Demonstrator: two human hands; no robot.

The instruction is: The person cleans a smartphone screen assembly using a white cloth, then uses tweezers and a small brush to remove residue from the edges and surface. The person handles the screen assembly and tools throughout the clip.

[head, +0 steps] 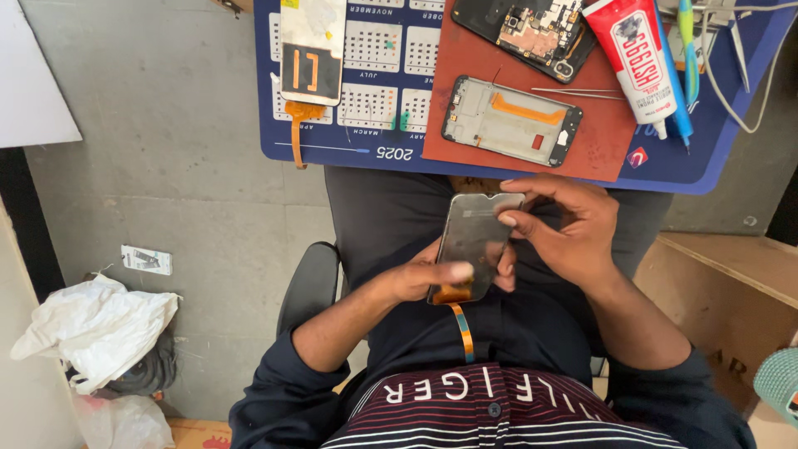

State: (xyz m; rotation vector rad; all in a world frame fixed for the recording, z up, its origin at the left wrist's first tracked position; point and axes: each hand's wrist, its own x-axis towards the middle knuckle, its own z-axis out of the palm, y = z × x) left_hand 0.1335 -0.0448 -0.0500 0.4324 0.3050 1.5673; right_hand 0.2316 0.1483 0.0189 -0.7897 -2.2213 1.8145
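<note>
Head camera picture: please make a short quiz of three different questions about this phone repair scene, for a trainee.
1. True or false: both hands hold the grey rectangular phone screen panel.
2. Which thing lies on the reddish-brown rubber mat? A) white plastic bag B) black phone frame with orange strip C) teal cup
3. Which hand pinches the panel's lower end, by its orange flex cable?

Key: 1 true. 2 B, the frame. 3 the left hand; the right hand has its grip on the upper edge.
</note>
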